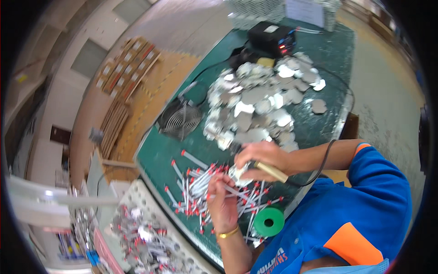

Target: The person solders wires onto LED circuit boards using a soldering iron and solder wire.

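Note:
My right hand (261,158) grips a soldering iron (273,172) with a tan handle, and its black cable (325,157) trails back past my forearm. Just below it, my left hand (222,202), wearing a gold bracelet, pinches a white wire with a red end (211,181) and holds it up to a small silver metal piece (238,174) at the iron's tip. Both hands work over a scatter of white wires with red ends (194,185) on the green mat (157,153). Beyond lies a large heap of silver metal plates (260,102).
A green spool (268,222) sits by my left wrist. A small round fan (181,120) stands left of the heap and a black power unit (272,38) behind it. A white perforated tray (150,237) of wired pieces is lower left. Cardboard stacks (127,68) lie on the floor.

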A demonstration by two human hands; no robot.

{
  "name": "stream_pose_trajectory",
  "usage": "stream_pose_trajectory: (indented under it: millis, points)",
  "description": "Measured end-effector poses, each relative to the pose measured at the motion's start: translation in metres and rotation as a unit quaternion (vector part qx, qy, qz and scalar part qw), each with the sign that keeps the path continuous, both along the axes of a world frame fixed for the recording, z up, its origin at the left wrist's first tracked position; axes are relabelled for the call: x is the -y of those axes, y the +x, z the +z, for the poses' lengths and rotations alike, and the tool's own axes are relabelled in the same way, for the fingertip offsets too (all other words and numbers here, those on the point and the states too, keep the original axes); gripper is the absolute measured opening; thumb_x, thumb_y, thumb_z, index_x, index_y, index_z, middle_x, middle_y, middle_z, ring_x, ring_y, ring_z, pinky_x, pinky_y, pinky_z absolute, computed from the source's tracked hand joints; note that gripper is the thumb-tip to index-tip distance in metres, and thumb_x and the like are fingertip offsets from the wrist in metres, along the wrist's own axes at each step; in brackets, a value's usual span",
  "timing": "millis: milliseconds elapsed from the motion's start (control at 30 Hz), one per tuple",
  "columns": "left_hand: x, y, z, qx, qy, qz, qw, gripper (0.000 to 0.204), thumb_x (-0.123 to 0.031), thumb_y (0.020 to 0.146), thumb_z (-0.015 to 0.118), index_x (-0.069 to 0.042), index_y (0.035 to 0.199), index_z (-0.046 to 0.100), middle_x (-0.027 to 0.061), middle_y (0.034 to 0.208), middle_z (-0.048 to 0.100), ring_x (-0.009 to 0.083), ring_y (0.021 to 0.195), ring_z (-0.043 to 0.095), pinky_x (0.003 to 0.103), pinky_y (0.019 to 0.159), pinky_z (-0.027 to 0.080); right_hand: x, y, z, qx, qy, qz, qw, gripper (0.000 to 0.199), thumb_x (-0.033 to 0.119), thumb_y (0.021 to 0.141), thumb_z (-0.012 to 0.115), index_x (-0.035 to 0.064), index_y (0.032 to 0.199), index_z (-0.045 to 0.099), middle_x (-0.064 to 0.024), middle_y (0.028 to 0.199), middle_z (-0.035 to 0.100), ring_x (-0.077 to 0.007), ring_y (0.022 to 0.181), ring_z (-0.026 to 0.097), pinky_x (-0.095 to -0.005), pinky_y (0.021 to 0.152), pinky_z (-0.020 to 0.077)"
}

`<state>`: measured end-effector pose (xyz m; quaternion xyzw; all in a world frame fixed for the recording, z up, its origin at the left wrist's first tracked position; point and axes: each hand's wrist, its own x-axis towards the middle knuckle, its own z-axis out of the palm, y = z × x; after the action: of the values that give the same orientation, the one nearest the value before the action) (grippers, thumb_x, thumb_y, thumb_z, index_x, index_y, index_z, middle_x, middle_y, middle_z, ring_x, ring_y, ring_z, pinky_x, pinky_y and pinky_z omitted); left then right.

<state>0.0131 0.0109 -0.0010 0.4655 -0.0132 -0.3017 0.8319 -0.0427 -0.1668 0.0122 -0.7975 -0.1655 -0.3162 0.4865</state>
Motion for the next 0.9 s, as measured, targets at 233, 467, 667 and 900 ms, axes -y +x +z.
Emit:
stream_pose_trajectory:
  millis: [233,467,667,900]
  points:
    - [-0.013,-0.004,-0.007,0.027,-0.018,-0.012,0.999,0.020,-0.011,0.086,0.056,-0.009,0.106,0.056,-0.0019,0.077,0.056,0.0070,0.065,0.051,0.015,0.048,0.032,-0.023,0.020,0.000,0.007,0.053,-0.016,0.998,0.033,-0.004,0.068,0.064,0.0052,0.096,0.048,-0.0090,0.086,0.057,-0.0228,0.071,0.056,-0.0315,0.063,0.0458]
    - [-0.013,-0.007,-0.004,0.070,0.046,0.044,0.996,0.022,-0.011,0.085,0.058,-0.005,0.105,0.057,-0.0009,0.079,0.057,0.0055,0.065,0.049,0.016,0.054,0.036,-0.018,0.021,-0.001,-0.124,0.001,0.041,0.991,0.031,-0.002,0.068,0.065,0.0054,0.092,0.047,-0.0068,0.078,0.053,-0.0219,0.066,0.055,-0.0312,0.058,0.0436]
    - [-0.009,-0.005,-0.002,0.057,0.055,0.031,0.996,0.021,-0.011,0.084,0.058,-0.003,0.104,0.057,0.0018,0.084,0.059,0.0056,0.067,0.049,0.017,0.060,0.039,-0.005,0.023,0.003,-0.132,-0.051,0.105,0.984,0.029,0.000,0.068,0.065,0.0056,0.090,0.046,-0.0062,0.076,0.051,-0.0200,0.062,0.053,-0.0296,0.055,0.0419]
    - [-0.006,-0.009,0.001,0.112,0.074,0.001,0.991,0.023,-0.013,0.084,0.060,-0.002,0.104,0.057,0.0035,0.085,0.061,0.0062,0.069,0.051,0.019,0.062,0.041,-0.006,0.016,0.014,-0.138,0.193,0.016,0.971,0.022,0.002,0.078,0.060,0.0047,0.093,0.043,-0.0050,0.078,0.049,-0.0094,0.052,0.054,-0.0214,0.047,0.0405]
